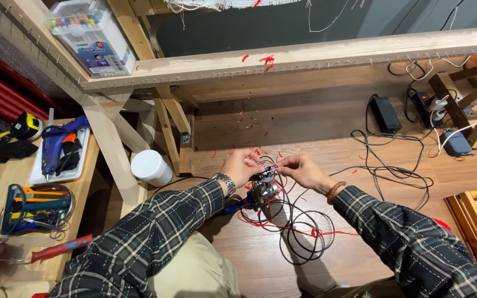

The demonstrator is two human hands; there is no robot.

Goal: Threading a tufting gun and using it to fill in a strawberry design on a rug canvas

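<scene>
My left hand (242,164) and my right hand (300,170) meet above a small metal and blue powered hand tool (261,191) that rests on the wooden floor. Both pinch a thin red yarn (278,164) at the tool's top end. The yarn runs down into loose red loops (310,232) mixed with a coiled black cable (299,226) on the floor. A metal watch sits on my left wrist and a bead bracelet on my right. Both sleeves are dark plaid.
A wooden frame beam (305,55) studded with nails spans above, with a box of markers (92,36) on it. A white tub (151,168) stands by a frame leg. Left bench holds a blue glue gun (56,144), scissors caddy (34,207). Power adapter (385,113), power strip (429,105) and cables lie right.
</scene>
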